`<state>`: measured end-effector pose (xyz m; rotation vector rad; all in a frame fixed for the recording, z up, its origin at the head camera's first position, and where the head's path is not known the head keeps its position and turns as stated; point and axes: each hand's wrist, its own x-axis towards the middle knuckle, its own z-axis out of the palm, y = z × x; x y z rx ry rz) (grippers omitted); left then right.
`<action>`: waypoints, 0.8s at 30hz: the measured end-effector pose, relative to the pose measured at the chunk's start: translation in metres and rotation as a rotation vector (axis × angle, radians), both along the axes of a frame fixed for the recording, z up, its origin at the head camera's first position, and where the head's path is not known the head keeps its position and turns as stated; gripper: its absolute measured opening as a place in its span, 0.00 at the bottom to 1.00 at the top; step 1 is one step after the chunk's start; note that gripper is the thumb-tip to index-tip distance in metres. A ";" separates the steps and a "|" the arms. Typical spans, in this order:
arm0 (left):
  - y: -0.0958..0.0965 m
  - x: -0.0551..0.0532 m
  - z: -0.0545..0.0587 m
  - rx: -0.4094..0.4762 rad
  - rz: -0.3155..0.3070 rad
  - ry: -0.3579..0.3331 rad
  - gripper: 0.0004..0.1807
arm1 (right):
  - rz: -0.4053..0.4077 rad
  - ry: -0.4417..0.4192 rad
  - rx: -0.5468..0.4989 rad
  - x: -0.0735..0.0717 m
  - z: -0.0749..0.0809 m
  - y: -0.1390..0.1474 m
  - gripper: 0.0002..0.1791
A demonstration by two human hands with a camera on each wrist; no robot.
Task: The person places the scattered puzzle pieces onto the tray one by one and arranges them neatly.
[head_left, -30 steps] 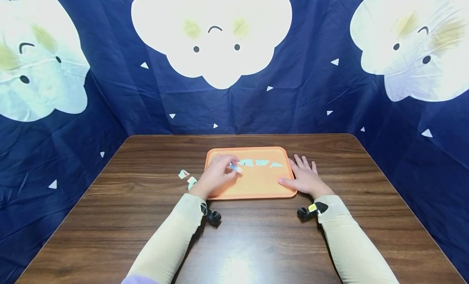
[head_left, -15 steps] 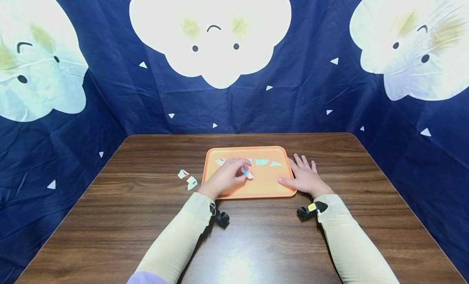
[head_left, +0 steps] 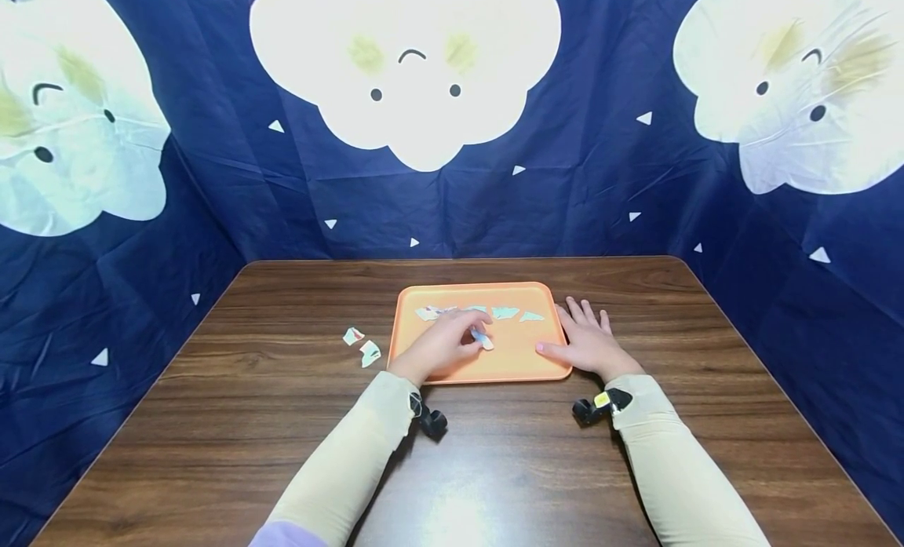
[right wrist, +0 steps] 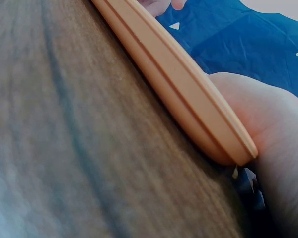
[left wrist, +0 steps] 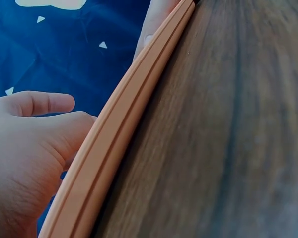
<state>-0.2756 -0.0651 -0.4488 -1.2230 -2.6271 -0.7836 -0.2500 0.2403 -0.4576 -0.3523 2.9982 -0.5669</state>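
Observation:
My left hand [head_left: 448, 341] is over the orange tray [head_left: 515, 359], its thumb and fingers pinching a torn scrap of light-blue and white paper [head_left: 483, 340]. Along the tray's far side, several pale torn paper pieces [head_left: 504, 313] lie in a row, some partly behind the left hand. My right hand [head_left: 592, 346] rests spread at the tray's right edge, thumb over the rim and fingers on the table. In the left wrist view the tray wall [left wrist: 114, 134] hides the left fingertips and the scrap. The right wrist view shows the right hand [right wrist: 268, 109] against the tray's corner.
Two more torn paper pieces, one with a red mark [head_left: 354, 336] and one pale green and white [head_left: 370, 353], lie on the wooden table [head_left: 282, 421] left of the tray. A dark blue cloth [head_left: 452, 209] with white clouds hangs behind the table.
My left hand has moved right over the tray and slightly nearer me, carrying the paper scrap. Pieces at the row's left end have come into sight. The right hand stays in place.

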 end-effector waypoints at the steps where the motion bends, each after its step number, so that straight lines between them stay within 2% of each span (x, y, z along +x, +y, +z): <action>1: 0.001 0.000 0.000 -0.005 0.006 -0.014 0.20 | -0.002 0.000 0.001 0.000 0.000 0.000 0.59; 5: 0.005 0.002 0.000 -0.022 0.021 -0.055 0.21 | -0.002 0.005 0.000 0.001 0.000 0.000 0.59; 11: 0.011 0.002 -0.001 -0.054 0.027 -0.069 0.20 | -0.003 -0.001 0.012 0.001 0.001 -0.002 0.59; 18: 0.011 0.003 0.001 -0.075 0.070 -0.114 0.24 | -0.006 -0.001 0.019 0.001 0.002 -0.001 0.59; 24: 0.002 0.005 0.005 0.008 0.069 -0.151 0.27 | -0.002 0.004 0.005 0.001 0.001 -0.001 0.59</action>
